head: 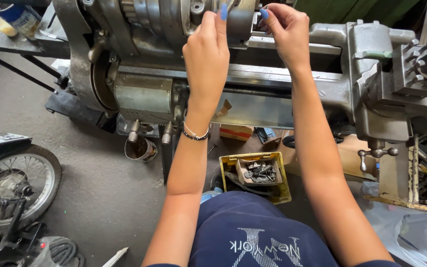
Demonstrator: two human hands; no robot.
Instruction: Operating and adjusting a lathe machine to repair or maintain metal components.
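A grey metal lathe [149, 89] stretches across the top of the view. My left hand [206, 54] reaches up to the chuck [240, 20] at the top, its fingers pinched on a small part there that I cannot make out. My right hand [286, 29] is just to the right of it, fingertips closed at the same spot on the chuck's edge. Both hands have blue-painted nails, and a thin bracelet [195, 134] circles the left wrist. What the fingers hold is hidden.
The lathe carriage and tool post [396, 74] stand at the right, with a handle [376, 151] below. On the concrete floor lie a yellow crate of metal parts [258, 173], a tin can [141, 148] and a motorcycle wheel [11, 188] at the left.
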